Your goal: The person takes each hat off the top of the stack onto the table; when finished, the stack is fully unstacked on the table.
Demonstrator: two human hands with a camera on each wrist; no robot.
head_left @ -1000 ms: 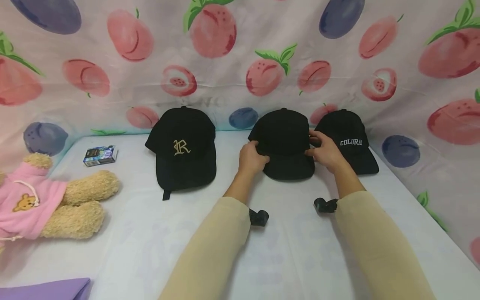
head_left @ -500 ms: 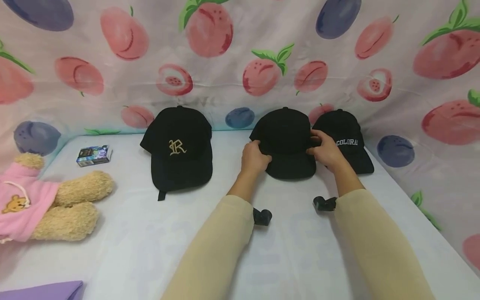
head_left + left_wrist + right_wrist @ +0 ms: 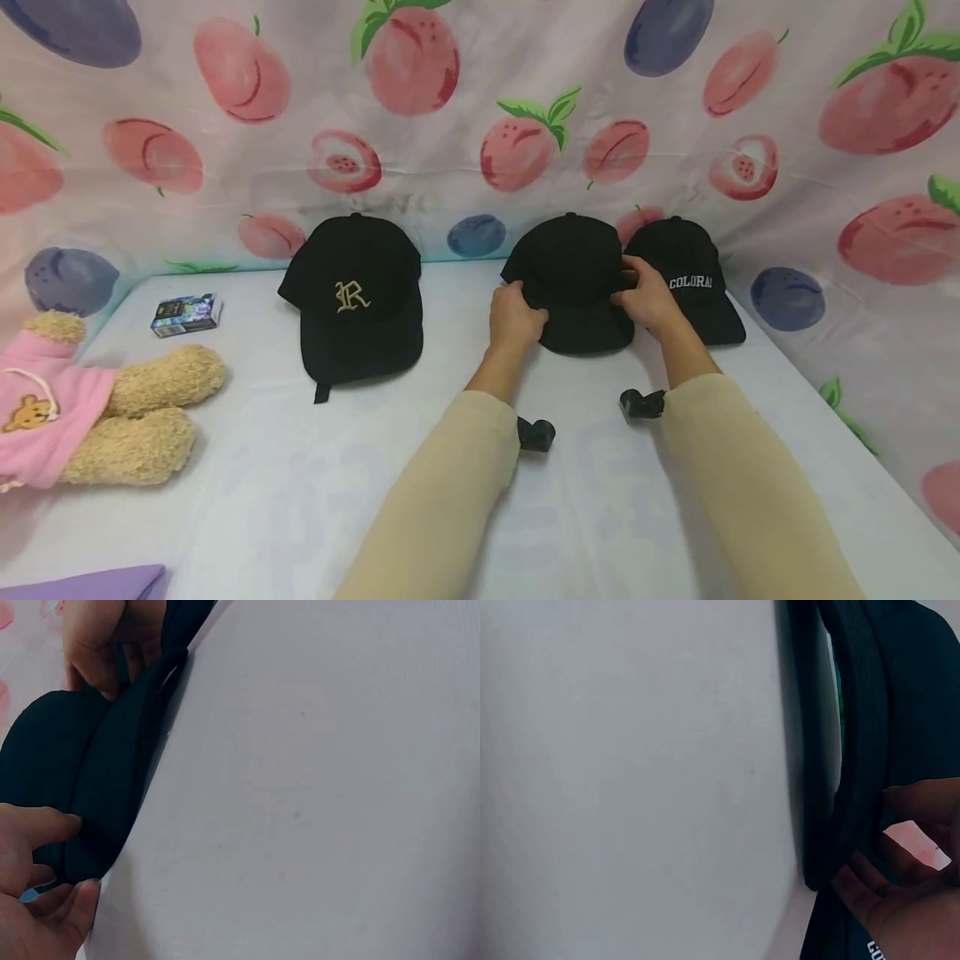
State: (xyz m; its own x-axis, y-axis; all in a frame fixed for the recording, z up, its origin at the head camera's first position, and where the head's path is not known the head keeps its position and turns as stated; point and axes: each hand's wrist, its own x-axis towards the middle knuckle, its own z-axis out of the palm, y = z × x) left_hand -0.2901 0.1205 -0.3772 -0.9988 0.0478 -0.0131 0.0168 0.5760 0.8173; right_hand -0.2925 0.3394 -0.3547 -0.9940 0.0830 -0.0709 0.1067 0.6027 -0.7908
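A plain black cap (image 3: pixel 573 258) sits on the white-covered table, brim towards me, held between both hands. My left hand (image 3: pixel 517 318) pinches its left side where brim meets crown; in the left wrist view the thumb (image 3: pixel 52 825) lies over the cap, other fingers at its edge. On the opposite side my right hand (image 3: pixel 647 293) grips it, fingers (image 3: pixel 862 889) at the edge of the brim in the right wrist view. Just behind that hand is a smaller black cap (image 3: pixel 693 312) with white lettering, partly covered by it. Another black cap (image 3: pixel 363 333) with a gold letter R stands left.
A small patterned box (image 3: pixel 186 314) lies at the back left. In front of it is a plush bear (image 3: pixel 150 442) in a pink top. Something purple (image 3: pixel 90 583) shows at the lower left corner. A fruit-print cloth (image 3: pixel 420 158) hangs behind the table.
Held by both hands, the plain cap has shifted slightly right, away from the R cap and closer to the lettered one. The head view has turned slightly right.
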